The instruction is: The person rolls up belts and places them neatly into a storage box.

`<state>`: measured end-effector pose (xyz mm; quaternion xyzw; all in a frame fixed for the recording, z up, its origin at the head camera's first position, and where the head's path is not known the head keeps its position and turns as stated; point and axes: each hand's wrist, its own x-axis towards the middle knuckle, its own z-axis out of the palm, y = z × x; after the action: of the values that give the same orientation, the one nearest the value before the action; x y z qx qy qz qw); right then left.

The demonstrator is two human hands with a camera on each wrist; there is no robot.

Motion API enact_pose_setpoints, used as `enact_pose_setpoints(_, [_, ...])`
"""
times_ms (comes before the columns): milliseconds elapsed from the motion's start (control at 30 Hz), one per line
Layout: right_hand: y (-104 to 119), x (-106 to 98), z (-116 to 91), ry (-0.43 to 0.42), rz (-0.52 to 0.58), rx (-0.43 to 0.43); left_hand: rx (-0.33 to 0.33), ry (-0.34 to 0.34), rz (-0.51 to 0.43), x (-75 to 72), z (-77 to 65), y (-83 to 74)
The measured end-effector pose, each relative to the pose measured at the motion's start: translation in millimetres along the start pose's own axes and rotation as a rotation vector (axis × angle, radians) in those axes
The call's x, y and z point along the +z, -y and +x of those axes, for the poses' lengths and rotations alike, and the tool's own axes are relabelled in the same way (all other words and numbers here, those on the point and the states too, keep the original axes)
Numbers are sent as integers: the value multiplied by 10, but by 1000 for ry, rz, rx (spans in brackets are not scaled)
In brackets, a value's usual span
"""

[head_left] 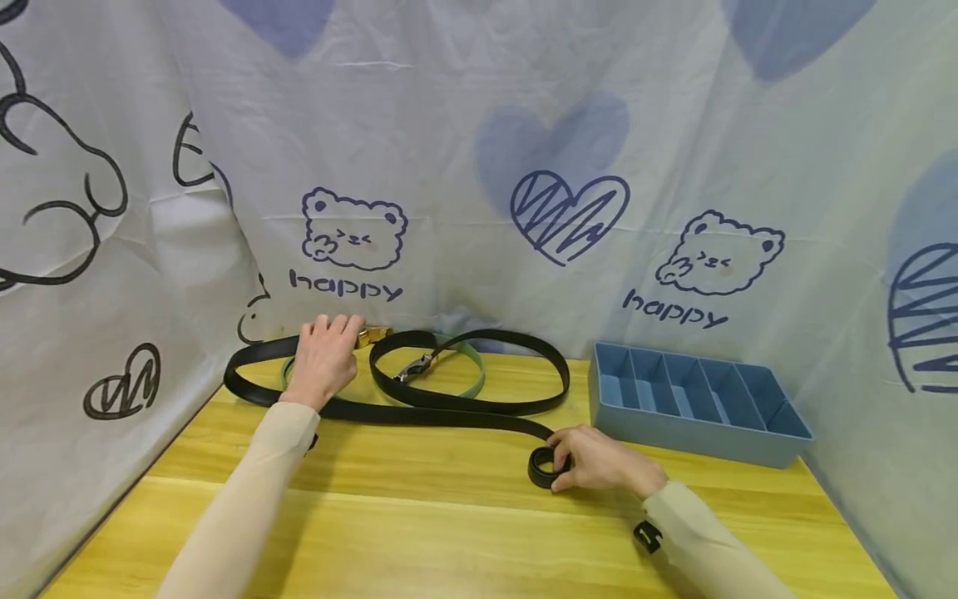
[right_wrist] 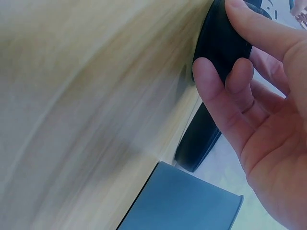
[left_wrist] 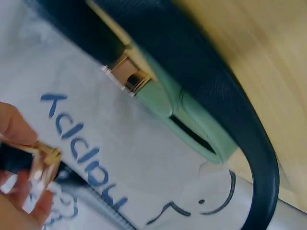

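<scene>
A long black belt [head_left: 419, 415] loops round at the left and runs along the table, its right end wound into a small coil [head_left: 540, 474]. My right hand [head_left: 595, 459] holds this coil between thumb and fingers. At the back left, my left hand [head_left: 322, 358] pinches a gold buckle [left_wrist: 48, 158], with black strap beside it in the left wrist view. A second black belt [head_left: 535, 408] lies in an open loop with a silver buckle [head_left: 414, 368]. Partly hidden behind the black belts is a green belt [left_wrist: 208, 139] with its own gold-coloured buckle [left_wrist: 127, 74].
A blue-grey divided box [head_left: 696, 428] stands at the back right, close to my right hand. The wooden table [head_left: 419, 532] meets a white printed cloth [head_left: 464, 208] hanging behind and along both sides.
</scene>
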<state>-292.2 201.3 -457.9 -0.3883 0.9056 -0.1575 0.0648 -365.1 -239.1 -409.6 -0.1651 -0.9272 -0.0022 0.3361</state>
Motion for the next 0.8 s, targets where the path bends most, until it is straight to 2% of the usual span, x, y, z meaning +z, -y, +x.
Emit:
enact_pose_setpoints(133, [18,12,0,0,5,-7,40,-6,4,180,72,-82])
enact_pose_setpoints(300, [17,9,-3,-6,6,0,138,84,-22,298,145,-191])
enact_pose_setpoints(367, [15,0,-8,-9,8,3,155,117,-34,339,162,-213])
enact_pose_setpoints(433, [14,-7,-9,-9,11,2,123,142,-75,391,156,-211])
enact_pose_setpoints(567, [14,-9,-7,-6,17,-4,-8,178,-213,508,94,-152])
enact_pose_setpoints(633, [14,-10,-8,-2,19,-6,-54,175,-252,555,56,-114])
enact_pose_setpoints(700, [12,-12,-12,-2,20,-4,-91,166,-239,579,30,-88])
enact_pose_setpoints(800, [22,-5,-12,-5,22,-3,-160,143,-140,558,17,-72])
